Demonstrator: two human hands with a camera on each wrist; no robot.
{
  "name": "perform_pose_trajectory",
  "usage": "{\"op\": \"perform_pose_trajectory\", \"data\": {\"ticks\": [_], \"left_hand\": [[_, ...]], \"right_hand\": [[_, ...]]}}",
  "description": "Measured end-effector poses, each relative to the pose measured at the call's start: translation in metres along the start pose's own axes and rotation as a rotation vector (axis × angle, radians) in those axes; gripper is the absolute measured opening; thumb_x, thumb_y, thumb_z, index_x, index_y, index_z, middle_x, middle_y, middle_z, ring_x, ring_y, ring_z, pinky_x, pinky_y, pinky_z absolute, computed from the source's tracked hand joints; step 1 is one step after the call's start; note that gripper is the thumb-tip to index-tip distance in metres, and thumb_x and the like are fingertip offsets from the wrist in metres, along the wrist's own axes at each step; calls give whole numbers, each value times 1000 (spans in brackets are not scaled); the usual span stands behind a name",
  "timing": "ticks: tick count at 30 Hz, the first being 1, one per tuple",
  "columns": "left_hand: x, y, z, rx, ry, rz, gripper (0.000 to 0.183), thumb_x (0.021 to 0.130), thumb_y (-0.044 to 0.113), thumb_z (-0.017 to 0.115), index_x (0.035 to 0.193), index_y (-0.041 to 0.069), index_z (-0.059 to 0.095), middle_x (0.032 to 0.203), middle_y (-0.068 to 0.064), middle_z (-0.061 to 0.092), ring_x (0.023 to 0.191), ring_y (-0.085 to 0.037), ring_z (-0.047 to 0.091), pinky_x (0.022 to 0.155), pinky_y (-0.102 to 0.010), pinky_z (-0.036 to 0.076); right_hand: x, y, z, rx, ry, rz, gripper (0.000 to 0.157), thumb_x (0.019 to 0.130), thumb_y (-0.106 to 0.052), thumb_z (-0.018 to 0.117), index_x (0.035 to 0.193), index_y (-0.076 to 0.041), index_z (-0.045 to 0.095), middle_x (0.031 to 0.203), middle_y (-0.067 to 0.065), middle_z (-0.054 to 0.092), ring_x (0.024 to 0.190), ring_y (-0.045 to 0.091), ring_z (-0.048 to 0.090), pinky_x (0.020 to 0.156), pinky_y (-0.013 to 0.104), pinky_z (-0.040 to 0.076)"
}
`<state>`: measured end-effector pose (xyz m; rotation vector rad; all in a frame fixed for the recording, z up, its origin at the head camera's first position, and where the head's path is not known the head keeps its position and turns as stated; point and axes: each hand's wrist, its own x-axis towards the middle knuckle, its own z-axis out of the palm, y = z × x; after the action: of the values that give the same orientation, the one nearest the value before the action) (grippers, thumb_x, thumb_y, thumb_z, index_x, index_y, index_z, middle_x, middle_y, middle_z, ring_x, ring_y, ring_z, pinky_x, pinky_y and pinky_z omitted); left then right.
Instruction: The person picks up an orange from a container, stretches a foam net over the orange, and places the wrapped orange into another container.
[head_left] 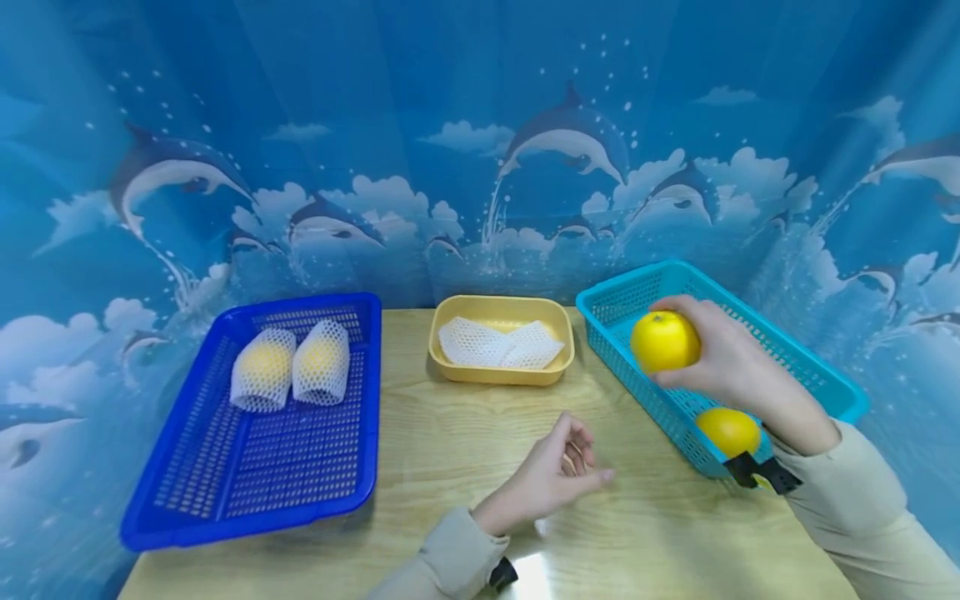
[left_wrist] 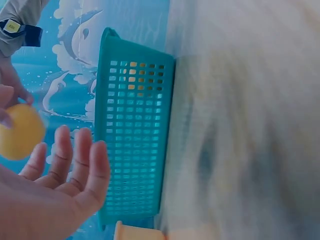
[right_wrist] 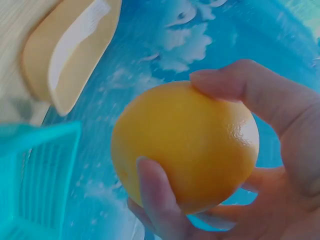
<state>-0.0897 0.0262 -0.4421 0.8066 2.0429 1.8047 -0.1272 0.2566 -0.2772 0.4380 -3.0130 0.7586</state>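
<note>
1. Right hand (head_left: pixel 716 354): firm grip on a yellow fruit (head_left: pixel 663 342). Fingers and thumb curled round opposite sides, spread about as wide as the fruit. Right wrist view confirms skin contact on both sides.
2. Fruit location: in the air, above the rim of the teal basket (head_left: pixel 637 392), apart from it. No net on it; smooth, bare skin.
3. Left hand (head_left: pixel 543 475): nothing in it. Fingers loosely bent, thumb out to the side with a gap between. Sits over the front-middle of the table (head_left: pixel 420 433), well apart from the fruit in the head view.
4. Teal basket: right side of the table, set at an angle. Second fruit (head_left: pixel 729 431), also bare, lies in its near end, partly below the right forearm. Yellow shows through the mesh in left wrist view.
5. Tan tray (head_left: pixel 498 377): back middle, between the two baskets. Two white foam nets (head_left: pixel 472 342) lie flat in it, touching or overlapping.
6. Blue basket (head_left: pixel 292 467): left side. Two netted fruits (head_left: pixel 264 371) side by side in its far half.
7. Both wrists: pale sleeves (head_left: pixel 847 492) with black straps (head_left: pixel 761 473).
8. Backdrop: blue dolphin curtain (head_left: pixel 420 83).
</note>
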Motion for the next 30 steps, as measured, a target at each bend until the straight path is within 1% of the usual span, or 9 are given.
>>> {"op": "perform_pose_trajectory", "data": {"ticks": [3,7,11,14,17,20,22,25,30], "left_hand": [[-9,-6,2,-39,16,25,41,88,21,76,113,10,46,98,-11,59,83,-7,55,74,-24,53],[-20,-16,3,-71,40,44,44,85,17,78,113,6,46,99,-12,59,84,-12,56,77,-27,54],[-29,-27,2,-133,53,55,49,82,11,80,115,2,45,101,-21,58,83,-15,57,77,-30,55],[-34,-35,2,-177,63,96,53,80,8,81,117,1,43,102,-25,57,85,-17,58,77,-32,56],[-38,-44,0,-187,76,152,59,79,7,82,121,0,40,105,-27,57,88,-23,60,78,-35,57],[-44,-55,-3,-197,79,174,66,78,7,83,126,2,38,113,-29,55,95,-32,61,82,-38,56],[-48,-63,-6,-218,74,165,70,77,6,83,129,5,36,121,-28,53,101,-38,59,87,-40,55],[-54,-71,-9,-253,64,145,78,77,5,84,135,6,31,132,-24,48,113,-41,56,96,-42,51],[-59,-75,-15,-271,53,123,93,75,0,83,144,7,21,144,-13,38,126,-33,49,105,-42,45]], "right_hand": [[-6,-11,5,14,33,-37,79,74,-14,86,141,-8,44,129,22,50,100,38,51,71,54,47],[-14,-23,15,43,77,-87,82,71,-14,88,140,-10,45,131,20,49,102,38,52,72,56,49],[-24,-33,28,91,120,-134,83,68,-9,89,138,-12,46,130,16,50,101,35,55,71,52,51],[-31,-39,40,128,142,-171,83,64,-6,89,135,-14,47,128,13,51,98,31,56,69,46,52],[-38,-43,52,156,143,-194,85,61,-5,89,134,-15,47,126,9,52,97,27,57,70,43,52],[-44,-44,67,181,141,-218,86,58,-5,90,133,-15,48,126,4,52,98,22,57,74,42,52],[-48,-44,78,209,133,-233,86,57,-4,89,132,-15,49,125,2,52,98,20,57,75,42,52],[-51,-42,99,253,123,-242,86,56,-4,89,131,-18,49,124,0,53,98,18,56,76,41,52],[-53,-37,136,379,81,-207,85,58,-1,89,131,-20,48,126,-1,53,103,19,56,82,41,51]]}}
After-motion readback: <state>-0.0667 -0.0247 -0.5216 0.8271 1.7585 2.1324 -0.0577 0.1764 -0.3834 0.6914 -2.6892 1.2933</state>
